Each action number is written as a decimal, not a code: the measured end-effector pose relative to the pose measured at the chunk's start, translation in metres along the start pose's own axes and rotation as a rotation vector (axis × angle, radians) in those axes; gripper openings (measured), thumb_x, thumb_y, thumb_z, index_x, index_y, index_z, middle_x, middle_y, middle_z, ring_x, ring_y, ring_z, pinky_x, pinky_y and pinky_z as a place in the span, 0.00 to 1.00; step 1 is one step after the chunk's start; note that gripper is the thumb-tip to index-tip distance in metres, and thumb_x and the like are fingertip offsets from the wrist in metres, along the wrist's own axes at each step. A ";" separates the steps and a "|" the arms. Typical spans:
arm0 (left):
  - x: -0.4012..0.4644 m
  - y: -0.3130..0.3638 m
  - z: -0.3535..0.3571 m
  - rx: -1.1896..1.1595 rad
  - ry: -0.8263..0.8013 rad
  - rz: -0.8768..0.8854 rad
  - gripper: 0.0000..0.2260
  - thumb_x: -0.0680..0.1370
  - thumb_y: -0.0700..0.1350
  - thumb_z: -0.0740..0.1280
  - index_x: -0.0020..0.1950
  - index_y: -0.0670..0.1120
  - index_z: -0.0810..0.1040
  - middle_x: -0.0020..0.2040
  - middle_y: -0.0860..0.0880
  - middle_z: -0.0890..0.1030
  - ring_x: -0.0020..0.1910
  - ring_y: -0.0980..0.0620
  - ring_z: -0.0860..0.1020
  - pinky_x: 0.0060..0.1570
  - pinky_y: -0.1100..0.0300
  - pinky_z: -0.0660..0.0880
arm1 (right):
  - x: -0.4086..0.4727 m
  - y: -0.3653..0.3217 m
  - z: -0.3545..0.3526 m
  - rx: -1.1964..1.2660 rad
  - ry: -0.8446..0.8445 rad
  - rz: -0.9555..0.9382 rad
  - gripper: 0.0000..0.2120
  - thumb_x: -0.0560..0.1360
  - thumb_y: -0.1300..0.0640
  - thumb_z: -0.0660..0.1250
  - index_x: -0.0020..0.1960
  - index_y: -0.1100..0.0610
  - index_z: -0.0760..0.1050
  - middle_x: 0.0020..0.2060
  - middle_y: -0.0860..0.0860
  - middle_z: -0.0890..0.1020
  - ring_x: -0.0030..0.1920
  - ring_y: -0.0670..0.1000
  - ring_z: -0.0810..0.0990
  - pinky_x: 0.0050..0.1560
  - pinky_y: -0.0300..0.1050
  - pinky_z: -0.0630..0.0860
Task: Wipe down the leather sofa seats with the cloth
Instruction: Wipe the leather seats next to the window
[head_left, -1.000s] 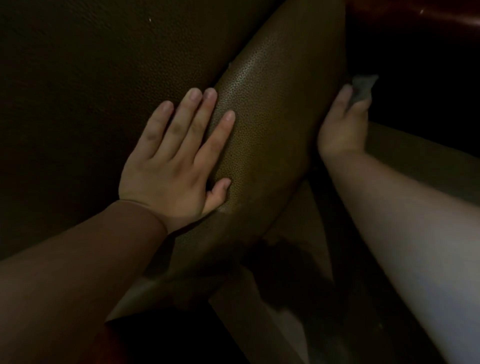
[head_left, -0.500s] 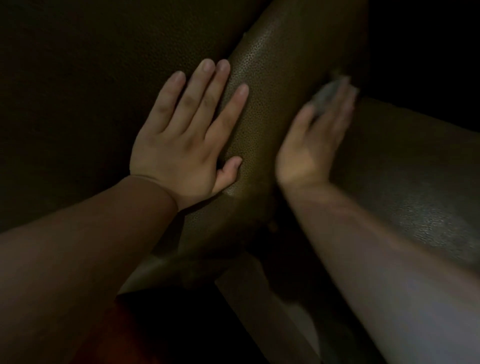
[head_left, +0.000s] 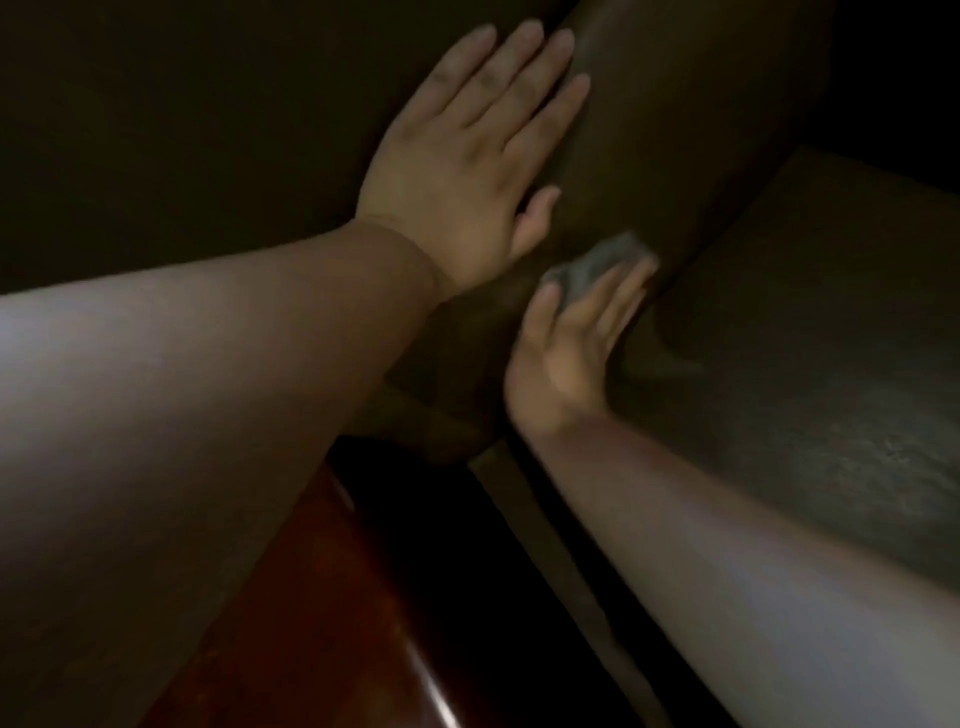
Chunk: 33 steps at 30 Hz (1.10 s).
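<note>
Head view, dim light: the right hand (head_left: 563, 358) presses a small grey cloth (head_left: 597, 267) against the brown leather cushion (head_left: 649, 156), its fingers stretched out nearly straight and blurred, with the cloth showing above the thumb and past the fingertips. Whether the fingers curl round any of the cloth I cannot tell; they look flat on it. The cloth lies low on the side of the cushion, just beside the crease where the cushion meets the neighbouring sofa seat (head_left: 831, 364).

The left hand (head_left: 467, 161) lies flat and open on the same cushion, higher up, fingers spread a little and pointing up and away, thumb tucked along the leather just above the cloth. It holds nothing. The two hands are near each other but apart.

The neighbouring seat fills the right side, its grained leather catching some light toward the right edge. Below the forearms, at the bottom middle, runs a glossy reddish wooden rail (head_left: 332, 597), with a dark gap between it and the sofa base.
</note>
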<state>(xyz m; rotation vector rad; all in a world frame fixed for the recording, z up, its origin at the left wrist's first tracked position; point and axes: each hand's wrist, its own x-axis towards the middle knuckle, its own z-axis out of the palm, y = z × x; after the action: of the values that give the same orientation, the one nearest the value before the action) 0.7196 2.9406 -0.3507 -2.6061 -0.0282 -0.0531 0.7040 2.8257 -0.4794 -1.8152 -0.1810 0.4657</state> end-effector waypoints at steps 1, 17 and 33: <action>-0.020 -0.002 -0.003 -0.015 -0.024 0.008 0.31 0.86 0.57 0.47 0.86 0.43 0.52 0.86 0.40 0.53 0.85 0.41 0.52 0.83 0.45 0.46 | -0.035 0.001 0.010 -0.026 -0.100 0.004 0.38 0.85 0.45 0.50 0.83 0.63 0.36 0.82 0.61 0.34 0.83 0.57 0.34 0.80 0.46 0.33; -0.254 -0.003 0.032 -0.172 -0.058 -0.119 0.37 0.83 0.60 0.54 0.87 0.42 0.48 0.86 0.40 0.48 0.86 0.41 0.48 0.83 0.45 0.45 | -0.097 0.046 0.029 -0.311 -0.332 -0.406 0.42 0.83 0.47 0.55 0.82 0.54 0.27 0.79 0.55 0.25 0.80 0.57 0.25 0.77 0.51 0.28; -0.255 -0.003 0.040 -0.200 0.049 -0.121 0.35 0.83 0.57 0.53 0.86 0.41 0.52 0.86 0.39 0.52 0.85 0.41 0.50 0.83 0.46 0.46 | -0.059 0.013 0.024 -0.094 -0.078 -0.225 0.37 0.87 0.50 0.55 0.82 0.66 0.36 0.82 0.65 0.37 0.83 0.61 0.35 0.80 0.45 0.31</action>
<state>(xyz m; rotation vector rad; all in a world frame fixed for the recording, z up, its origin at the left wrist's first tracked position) 0.4665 2.9611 -0.3949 -2.7990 -0.1715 -0.1704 0.6389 2.8222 -0.4840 -1.8430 -0.4623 0.3742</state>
